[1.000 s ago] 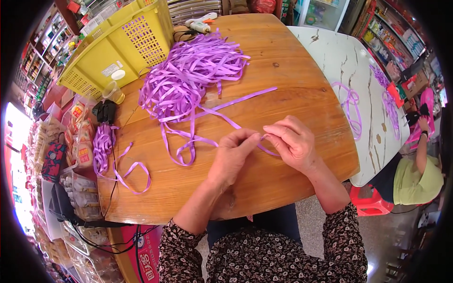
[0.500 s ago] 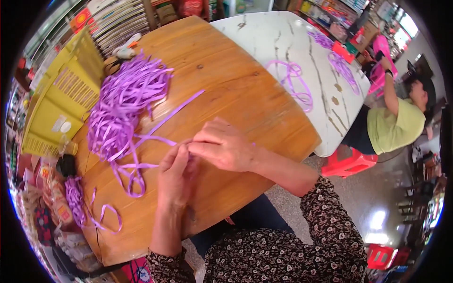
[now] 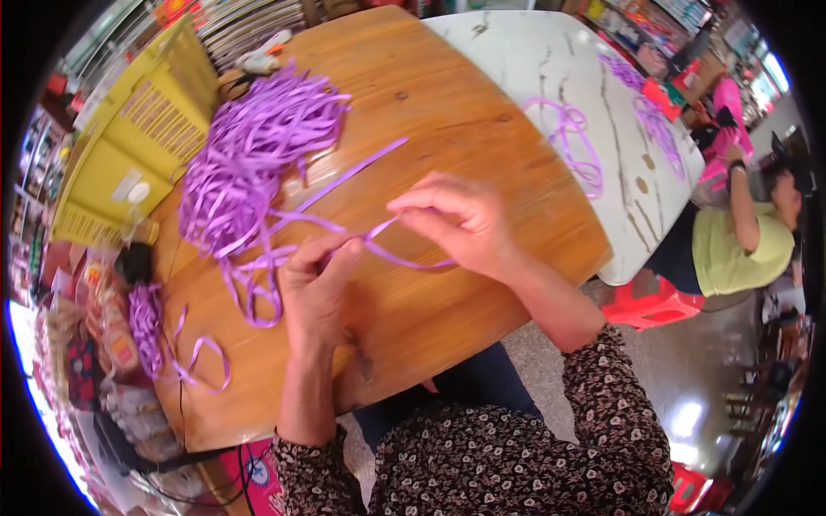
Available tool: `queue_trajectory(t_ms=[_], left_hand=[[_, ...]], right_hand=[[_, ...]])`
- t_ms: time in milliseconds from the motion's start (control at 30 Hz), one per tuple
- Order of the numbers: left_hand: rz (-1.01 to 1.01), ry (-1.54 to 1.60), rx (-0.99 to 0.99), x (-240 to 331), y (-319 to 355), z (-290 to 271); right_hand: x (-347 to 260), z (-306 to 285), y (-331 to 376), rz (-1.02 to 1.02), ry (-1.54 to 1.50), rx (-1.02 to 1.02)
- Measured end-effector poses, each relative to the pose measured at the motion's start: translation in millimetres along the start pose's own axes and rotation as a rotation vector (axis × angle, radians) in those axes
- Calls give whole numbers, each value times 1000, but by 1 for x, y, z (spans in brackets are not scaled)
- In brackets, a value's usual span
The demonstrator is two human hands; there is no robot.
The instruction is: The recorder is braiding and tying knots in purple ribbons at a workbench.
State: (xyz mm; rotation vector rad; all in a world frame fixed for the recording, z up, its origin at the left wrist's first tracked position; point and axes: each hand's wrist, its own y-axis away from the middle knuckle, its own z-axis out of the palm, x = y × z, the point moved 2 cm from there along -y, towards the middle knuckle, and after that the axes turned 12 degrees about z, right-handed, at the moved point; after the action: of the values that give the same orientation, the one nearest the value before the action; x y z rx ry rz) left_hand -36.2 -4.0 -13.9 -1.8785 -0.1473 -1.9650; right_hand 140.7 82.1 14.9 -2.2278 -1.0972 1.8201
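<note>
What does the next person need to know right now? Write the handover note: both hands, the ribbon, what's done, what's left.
Left hand: pinching a purple ribbon strand just above the wooden table.
Right hand: pinching the same strand a little further along; a loop of it sags between and under the hands.
Supply: loose pile of purple ribbon at the far left of the table, beside a yellow basket; the held strand trails back toward it.
Done: a looped ribbon piece lies near the left edge; more loops lie on the adjoining white marble table.
Left: most of the pile is loose.

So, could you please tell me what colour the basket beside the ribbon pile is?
The basket is yellow, seen best in the head view.
</note>
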Motion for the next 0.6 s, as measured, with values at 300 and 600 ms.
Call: queue_trajectory(t_ms=[300,600], left_hand=[[243,-38,-32,8,7,15],[-348,645,-221,-10,14,18]], right_hand=[[-1,16,2,-36,73,-99],[-2,19,3,-212,303,-85]])
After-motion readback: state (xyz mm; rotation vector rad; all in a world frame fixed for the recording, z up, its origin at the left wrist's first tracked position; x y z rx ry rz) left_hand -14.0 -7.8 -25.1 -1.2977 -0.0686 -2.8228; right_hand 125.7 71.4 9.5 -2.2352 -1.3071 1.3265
